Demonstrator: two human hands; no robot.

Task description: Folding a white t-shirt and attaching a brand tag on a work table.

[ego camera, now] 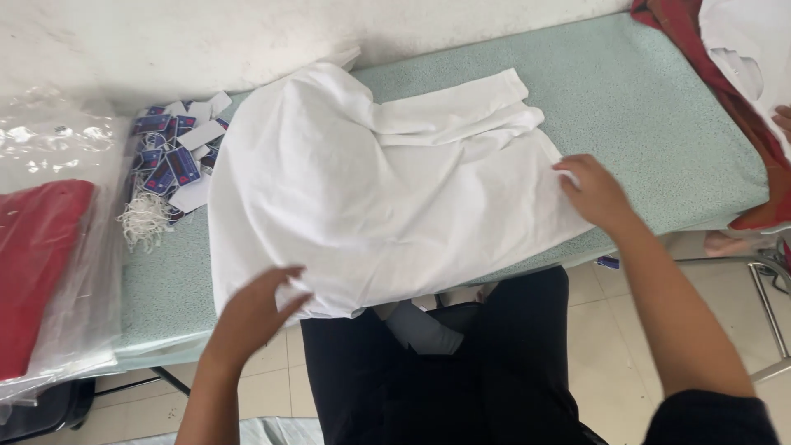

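Observation:
A white shirt (371, 181) lies spread on the pale green table (651, 107), with its sleeves folded across toward the upper right. My left hand (255, 309) rests on the shirt's near left edge, fingers apart and pressing the cloth. At the shirt's right edge, my right hand (595, 191) lies on the fabric with fingers curled over the hem. Whether either hand pinches the cloth is not visible.
A pile of dark blue and white hang tags with strings (169, 161) sits left of the shirt. Clear plastic bags over a red garment (37, 255) lie at far left. Red cloth and white fabric (741, 49) occupy the top right corner. My dark trousers (461, 371) are below the table edge.

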